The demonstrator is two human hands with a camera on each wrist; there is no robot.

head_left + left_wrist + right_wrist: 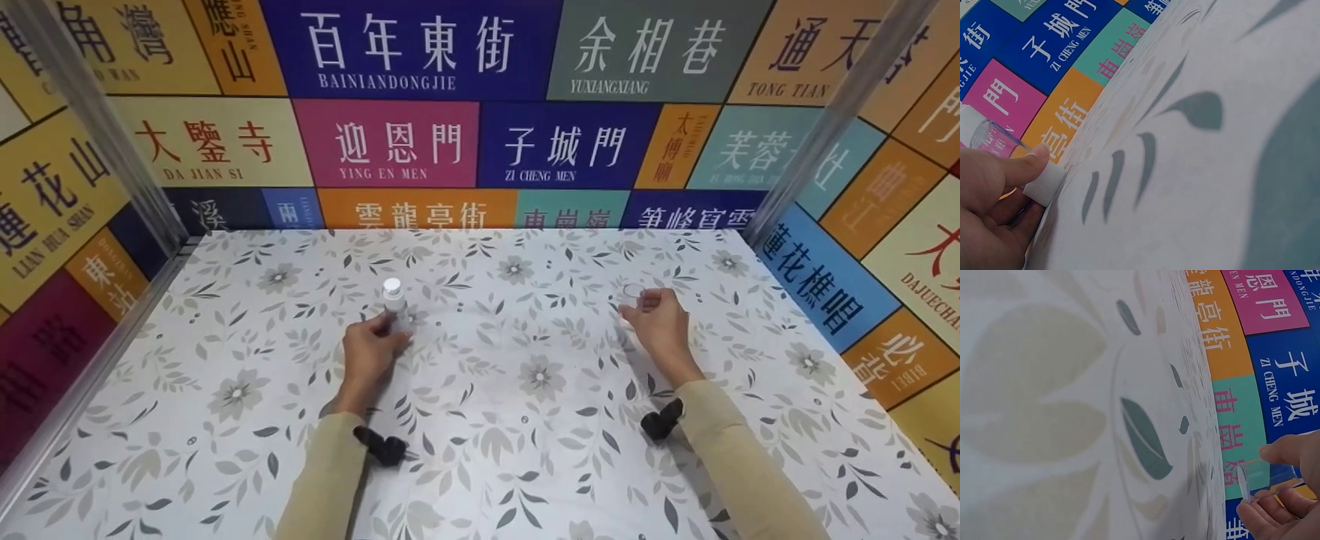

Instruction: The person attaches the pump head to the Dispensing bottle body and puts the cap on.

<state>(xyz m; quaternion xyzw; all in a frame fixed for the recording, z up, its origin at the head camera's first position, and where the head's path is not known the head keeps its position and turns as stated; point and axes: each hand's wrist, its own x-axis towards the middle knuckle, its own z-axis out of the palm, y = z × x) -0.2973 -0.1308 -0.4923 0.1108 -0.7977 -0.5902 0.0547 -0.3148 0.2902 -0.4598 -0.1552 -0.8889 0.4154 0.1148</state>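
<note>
A small bottle (394, 301) with a white cap stands upright on the patterned cloth, left of centre. My left hand (373, 352) pinches it low down. In the left wrist view the bottle (996, 138) has a clear middle, and thumb and fingers of the left hand (994, 197) grip the white part by the cloth. Farther right, my right hand (660, 322) holds a small clear cup (632, 291) between thumb and fingers. Seen from the right wrist, the clear cup (1255, 477) is see-through and cylindrical, with the right hand (1286, 495) around its side.
White cloth (480, 435) with grey leaves and flowers covers the table. Panels with large printed characters (390, 142) rise behind and at both sides. Metal posts (120, 127) stand at the back corners. Black wrist mounts (384, 448) sit on both sleeves.
</note>
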